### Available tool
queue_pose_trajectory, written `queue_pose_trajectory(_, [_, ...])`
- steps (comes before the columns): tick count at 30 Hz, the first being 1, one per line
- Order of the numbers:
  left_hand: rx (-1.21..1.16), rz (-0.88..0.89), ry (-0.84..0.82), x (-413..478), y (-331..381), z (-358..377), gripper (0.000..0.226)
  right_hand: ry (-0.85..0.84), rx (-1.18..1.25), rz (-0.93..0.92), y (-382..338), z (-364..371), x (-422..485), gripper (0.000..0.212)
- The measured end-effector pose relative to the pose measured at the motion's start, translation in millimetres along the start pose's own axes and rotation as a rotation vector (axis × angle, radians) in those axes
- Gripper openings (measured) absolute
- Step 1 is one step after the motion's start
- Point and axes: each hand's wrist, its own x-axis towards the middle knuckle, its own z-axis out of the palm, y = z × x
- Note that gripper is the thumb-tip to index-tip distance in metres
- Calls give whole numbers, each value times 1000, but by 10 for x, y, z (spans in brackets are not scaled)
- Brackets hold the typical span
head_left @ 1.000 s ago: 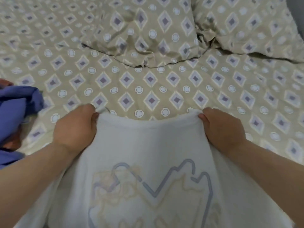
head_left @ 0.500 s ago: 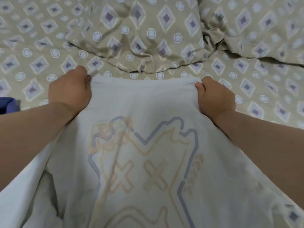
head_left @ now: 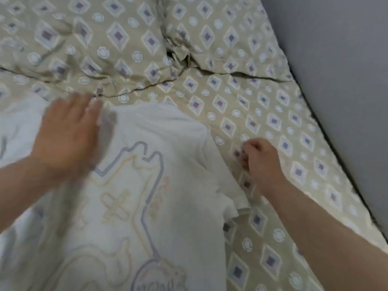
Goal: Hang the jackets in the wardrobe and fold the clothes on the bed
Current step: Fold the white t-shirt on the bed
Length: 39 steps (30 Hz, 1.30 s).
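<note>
A white T-shirt (head_left: 159, 164) with a pale blue and orange line print lies spread on the bed (head_left: 273, 127), print side down so the design shows through faintly. My left hand (head_left: 67, 135) is over its upper left part, fingers spread flat, blurred by motion. My right hand (head_left: 262, 158) hovers to the right of the shirt, over the bed cover, fingers loosely curled with nothing seen in them. The shirt's right sleeve (head_left: 226, 198) lies crumpled beside my right forearm.
Two pillows (head_left: 109, 45) in the same beige diamond pattern lie across the top of the bed. A grey wall (head_left: 340, 70) runs along the bed's right edge.
Both hands have let go of the shirt's top edge. The shirt now lies on the bed. My left hand has opened over it and my right hand has moved off to the right.
</note>
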Motion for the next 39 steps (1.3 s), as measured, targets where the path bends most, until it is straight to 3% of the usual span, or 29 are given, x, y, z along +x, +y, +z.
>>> queue_pose_trajectory(2, [-349, 214, -56, -225, 824, -101, 57, -27, -55, 84, 363, -311, -373, 18])
queue_pose_trajectory(3, [-473, 236, -156, -326, 1289, -208, 56, -36, -60, 115, 439, -342, -489, 18])
queue_pose_trajectory(5, [-614, 54, -283, -483, 1921, -147, 56, -91, -53, 220, 532, -331, -661, 24])
queue_pose_trajectory(8, [-639, -129, -164, -545, 2032, 4, 66, -317, -76, 353, 482, -338, -793, 46])
queue_pose_trajectory(10, [-670, -117, -101, -597, 2037, 28, 75, -423, -81, 319, 476, -264, -855, 35])
queue_pose_trajectory(13, [-659, -97, -96, -604, 2029, 65, 86, -244, 161, 429, 471, -212, -687, 13])
queue_pose_trajectory(16, [-565, -40, -174, -569, 2037, 76, 99, 5, 433, 561, 431, -352, -112, 12])
queue_pose_trajectory(18, [-437, -1, -230, -537, 2030, 80, 105, 161, 475, 584, 300, -474, 268, 16])
queue_pose_trajectory(21, [-290, 16, -290, -512, 2055, 93, 108, 263, 543, 545, 223, -504, 485, 29])
queue_pose_trajectory(25, [-270, -2, -307, -510, 2066, 117, 109, 13, 251, 573, 139, -454, 208, 69])
queue_pose_trajectory(26, [-268, -4, -316, -510, 2069, 117, 108, -49, 153, 555, 169, -438, 127, 69])
queue_pose_trajectory(28, [-258, -6, -326, -502, 2073, 118, 107, -150, 91, 527, 251, -423, 25, 49])
queue_pose_trajectory(30, [-254, -9, -337, -498, 2070, 113, 105, -231, 92, 512, 336, -416, -41, 25])
queue_pose_trajectory(32, [-247, -9, -337, -495, 2072, 110, 103, -284, 140, 529, 416, -414, -56, 19])
queue_pose_trajectory(35, [-238, -4, -334, -503, 2070, 95, 100, -204, 189, 513, 506, -523, 8, 17])
queue_pose_trajectory(38, [-224, -4, -326, -506, 2072, 100, 100, -120, 26, 255, 521, -627, 130, 4])
queue_pose_trajectory(39, [-214, -4, -323, -504, 2074, 101, 102, -92, -56, 165, 485, -632, 163, 11])
